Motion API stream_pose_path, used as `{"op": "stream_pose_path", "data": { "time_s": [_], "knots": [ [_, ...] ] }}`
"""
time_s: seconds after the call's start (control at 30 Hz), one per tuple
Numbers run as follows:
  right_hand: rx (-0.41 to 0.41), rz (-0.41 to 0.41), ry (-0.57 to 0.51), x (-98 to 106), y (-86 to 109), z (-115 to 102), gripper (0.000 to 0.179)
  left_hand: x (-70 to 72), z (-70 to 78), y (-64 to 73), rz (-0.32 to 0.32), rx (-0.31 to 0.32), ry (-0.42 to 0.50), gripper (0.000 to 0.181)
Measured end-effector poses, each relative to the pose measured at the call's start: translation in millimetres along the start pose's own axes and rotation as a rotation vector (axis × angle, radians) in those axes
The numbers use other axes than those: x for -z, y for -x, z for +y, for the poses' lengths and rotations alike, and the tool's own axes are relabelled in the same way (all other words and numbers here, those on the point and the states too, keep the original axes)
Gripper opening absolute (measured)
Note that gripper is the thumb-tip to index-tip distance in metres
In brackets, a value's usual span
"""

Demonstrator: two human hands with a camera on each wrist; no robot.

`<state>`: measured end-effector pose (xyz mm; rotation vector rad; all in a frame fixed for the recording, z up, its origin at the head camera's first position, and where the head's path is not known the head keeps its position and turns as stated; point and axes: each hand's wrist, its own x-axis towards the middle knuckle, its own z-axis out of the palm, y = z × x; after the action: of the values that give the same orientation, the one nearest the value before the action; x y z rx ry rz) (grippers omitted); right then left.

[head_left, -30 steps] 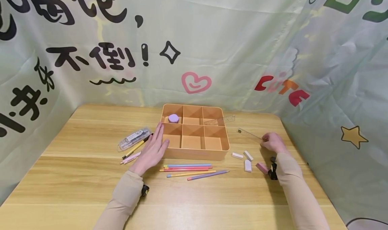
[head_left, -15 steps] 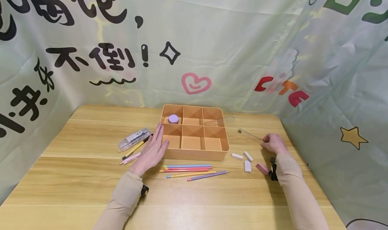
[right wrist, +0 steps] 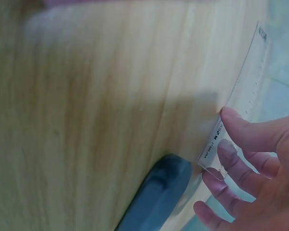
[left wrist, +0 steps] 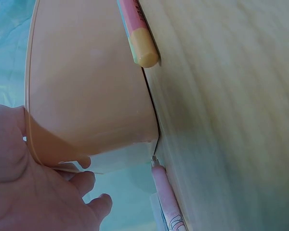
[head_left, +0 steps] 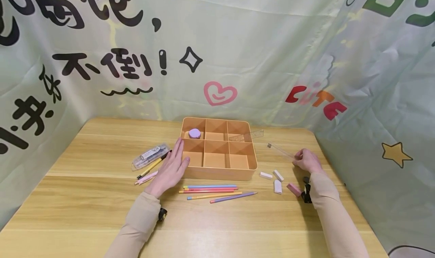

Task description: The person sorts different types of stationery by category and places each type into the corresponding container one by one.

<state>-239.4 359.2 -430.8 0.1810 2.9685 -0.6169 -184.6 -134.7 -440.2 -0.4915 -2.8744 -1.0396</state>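
Slightly retilted, the clear, black-printed ruler [right wrist: 248,72] is pinched in my right hand [head_left: 307,161], three o'clock of the box [head_left: 217,173] my straight-fingered left hand [head_left: 169,170] touches.

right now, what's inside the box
Back left holds a purple round thing; a clear ruler crosses the right rim at back right. The box hides near strips of its floor behind walls and dividers.

Clear ruler [right wrist: 242,94] in right grip [head_left: 308,161]
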Motion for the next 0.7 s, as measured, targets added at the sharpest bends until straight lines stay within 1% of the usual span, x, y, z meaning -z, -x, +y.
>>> {"op": "stream_pose_path", "data": {
  "time_s": [0.1,0.27,0.4,0.6,0.7],
  "knots": [
    [0.008,0.001,-0.007,-0.6,-0.6,1.5,0.032,-0.2,-0.1,-0.2,0.001,-0.003,0.003,0.065],
    [0.043,0.004,-0.043,-1.2,-1.9,4.0,0.023,-0.5,-0.7,-0.6,0.004,-0.008,0.008,0.065],
    [0.073,0.014,-0.074,-0.1,-2.1,4.4,0.022,-0.7,-1.3,-0.8,0.006,-0.011,0.008,0.065],
    [0.046,0.018,-0.124,0.1,-0.9,3.1,0.027,-0.6,-1.1,-0.7,0.002,-0.006,0.015,0.065],
    [0.029,0.023,-0.179,-0.7,-1.3,2.4,0.029,-0.7,-1.2,-0.4,0.003,-0.005,0.017,0.065]
  ]
}}
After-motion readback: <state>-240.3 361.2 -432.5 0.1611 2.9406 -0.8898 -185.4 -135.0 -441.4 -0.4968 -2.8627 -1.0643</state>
